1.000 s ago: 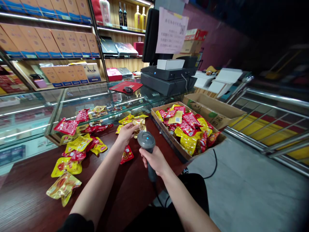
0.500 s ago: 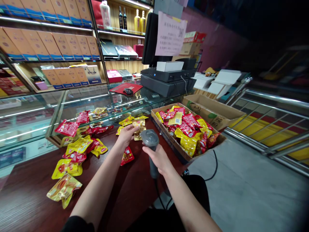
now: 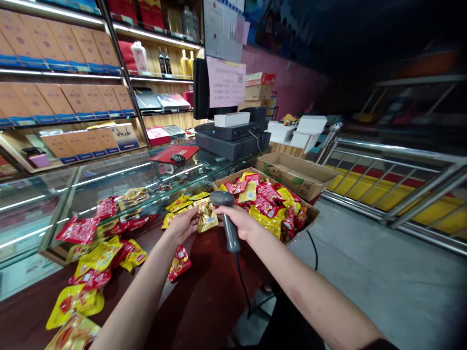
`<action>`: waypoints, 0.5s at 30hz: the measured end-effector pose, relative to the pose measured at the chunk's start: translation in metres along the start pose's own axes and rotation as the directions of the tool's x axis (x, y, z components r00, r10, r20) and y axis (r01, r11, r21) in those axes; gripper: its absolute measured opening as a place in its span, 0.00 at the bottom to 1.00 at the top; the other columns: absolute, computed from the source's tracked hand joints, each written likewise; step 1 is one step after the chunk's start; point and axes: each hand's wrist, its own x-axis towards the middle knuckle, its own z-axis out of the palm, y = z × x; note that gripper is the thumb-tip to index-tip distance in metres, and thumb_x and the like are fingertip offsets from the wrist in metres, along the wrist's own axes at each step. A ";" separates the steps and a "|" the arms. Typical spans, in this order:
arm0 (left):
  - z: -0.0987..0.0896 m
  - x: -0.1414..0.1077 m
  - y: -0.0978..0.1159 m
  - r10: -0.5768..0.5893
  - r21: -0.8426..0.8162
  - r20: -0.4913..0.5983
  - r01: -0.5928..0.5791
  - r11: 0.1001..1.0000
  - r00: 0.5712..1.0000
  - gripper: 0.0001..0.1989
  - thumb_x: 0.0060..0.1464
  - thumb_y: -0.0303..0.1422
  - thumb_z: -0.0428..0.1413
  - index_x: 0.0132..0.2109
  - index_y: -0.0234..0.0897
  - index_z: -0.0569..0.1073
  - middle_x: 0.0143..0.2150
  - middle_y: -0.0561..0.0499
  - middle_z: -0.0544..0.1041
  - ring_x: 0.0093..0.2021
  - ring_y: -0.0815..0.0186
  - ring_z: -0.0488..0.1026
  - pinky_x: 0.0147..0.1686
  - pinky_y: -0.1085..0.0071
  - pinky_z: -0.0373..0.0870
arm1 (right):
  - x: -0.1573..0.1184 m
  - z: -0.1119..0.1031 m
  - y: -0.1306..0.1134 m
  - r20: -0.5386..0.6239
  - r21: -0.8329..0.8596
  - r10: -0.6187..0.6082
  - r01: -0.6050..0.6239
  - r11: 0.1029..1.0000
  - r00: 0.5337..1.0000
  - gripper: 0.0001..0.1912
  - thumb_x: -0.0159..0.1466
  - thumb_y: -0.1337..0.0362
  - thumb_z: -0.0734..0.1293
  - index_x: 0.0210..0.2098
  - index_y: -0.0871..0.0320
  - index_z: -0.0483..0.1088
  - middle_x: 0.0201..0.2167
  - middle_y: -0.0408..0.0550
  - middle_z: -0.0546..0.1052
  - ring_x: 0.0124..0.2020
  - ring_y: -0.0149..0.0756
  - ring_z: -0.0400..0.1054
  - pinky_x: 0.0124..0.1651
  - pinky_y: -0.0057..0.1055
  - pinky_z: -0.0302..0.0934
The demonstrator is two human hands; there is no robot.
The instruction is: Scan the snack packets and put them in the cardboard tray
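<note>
Between the fingers of my left hand [image 3: 182,224] is a gold snack packet [image 3: 207,216], its barcode label facing me. My right hand [image 3: 239,219] is wrapped round a grey handheld scanner [image 3: 229,231], whose head is beside the packet. A cable runs down from the scanner's handle. Below my left hand a red packet [image 3: 180,263] lies on the dark wooden counter [image 3: 197,301]. Yellow packets [image 3: 178,204] lie just beyond my left hand. To the left is a loose pile of yellow, red and gold packets [image 3: 98,255].
An open carton of red and yellow packets [image 3: 270,199] stands at the right, with another open cardboard box [image 3: 295,172] behind it. A glass display case [image 3: 109,177], a mouse [image 3: 178,158] and a monitor [image 3: 200,90] are farther back. A metal railing [image 3: 394,194] is at the right.
My left hand has lifted the gold packet and turned it so its barcode shows. The scanner has tilted, its head now beside the packet. The view has shifted to the right and up.
</note>
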 end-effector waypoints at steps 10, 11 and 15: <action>0.111 0.067 0.078 -0.037 0.176 0.026 0.032 0.984 0.999 0.11 0.56 0.37 0.55 0.40 0.32 0.70 0.42 0.39 0.74 0.46 0.55 0.74 0.41 0.55 0.74 | 0.019 -0.068 -0.121 -0.123 0.093 -0.029 0.040 0.995 0.992 0.04 0.51 0.72 0.65 0.22 0.60 0.65 0.14 0.39 0.67 0.15 0.26 0.60 0.21 0.24 0.60; 0.121 0.073 0.079 -0.020 0.202 -0.005 0.021 0.979 1.000 0.11 0.55 0.37 0.56 0.40 0.32 0.70 0.42 0.39 0.74 0.46 0.54 0.73 0.41 0.54 0.74 | 0.020 -0.075 -0.126 -0.147 0.068 -0.034 0.044 0.997 0.989 0.05 0.51 0.72 0.66 0.22 0.60 0.65 0.13 0.39 0.66 0.14 0.26 0.58 0.19 0.24 0.58; 0.139 0.085 0.075 -0.006 0.246 -0.028 0.013 0.969 1.000 0.13 0.52 0.38 0.59 0.40 0.33 0.70 0.42 0.39 0.73 0.46 0.53 0.73 0.41 0.53 0.73 | 0.023 -0.097 -0.129 -0.163 0.042 -0.024 0.031 0.999 0.986 0.04 0.50 0.71 0.66 0.22 0.59 0.65 0.12 0.39 0.65 0.14 0.27 0.57 0.21 0.26 0.58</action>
